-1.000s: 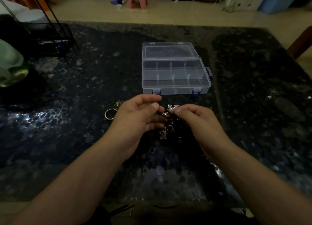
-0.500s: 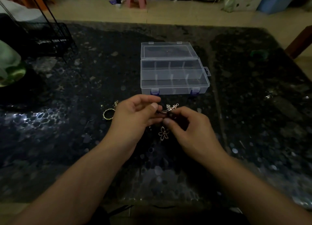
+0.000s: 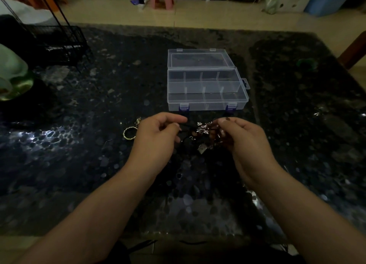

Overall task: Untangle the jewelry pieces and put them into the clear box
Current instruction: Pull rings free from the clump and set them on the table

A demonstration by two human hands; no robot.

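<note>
from the head view i saw my left hand [image 3: 156, 140] pinching a dark cord and my right hand [image 3: 240, 137] gripping the tangled jewelry [image 3: 202, 130], which hung stretched between the two. the clear box [image 3: 206, 103] sat open just beyond both hands. a gold ring [image 3: 129, 133] lay just left of the left hand.

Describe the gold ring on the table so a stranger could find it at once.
Start at the clear box in the middle of the dark table, then come toward the left hand. Just left of it lies the gold ring, a plain loop, unlike the silvery tangle between the hands.
</note>
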